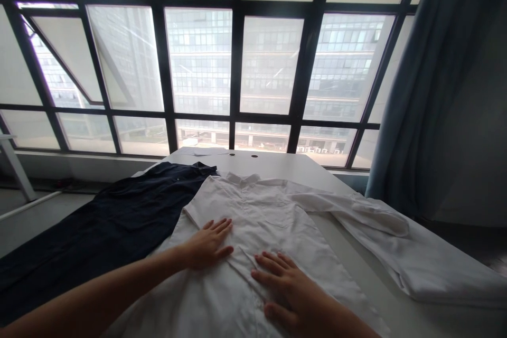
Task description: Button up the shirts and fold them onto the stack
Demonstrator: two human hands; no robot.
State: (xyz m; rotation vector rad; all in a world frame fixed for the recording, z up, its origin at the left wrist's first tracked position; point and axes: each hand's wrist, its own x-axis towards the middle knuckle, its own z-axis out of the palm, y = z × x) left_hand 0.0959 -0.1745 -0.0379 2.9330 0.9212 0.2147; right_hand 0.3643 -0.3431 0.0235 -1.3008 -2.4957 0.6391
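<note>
A white long-sleeved shirt (261, 216) lies spread on the white table, its collar at the far end and one sleeve stretched out to the right. Creases run across its front. My left hand (208, 244) rests flat on the left part of the shirt front, fingers stretched out. Lower and to the right, my right hand (287, 285) lies on the shirt near its middle line, with the fingers spread. Neither hand grips anything. The shirt's lower end runs out of view at the bottom.
A dark navy garment (130, 216) lies along the left side of the table (285, 161). More white cloth (435, 259) lies folded at the right edge. Behind stand large windows (198, 63), with a blue-grey curtain (415, 90) on the right and a white metal frame (18, 166) at far left.
</note>
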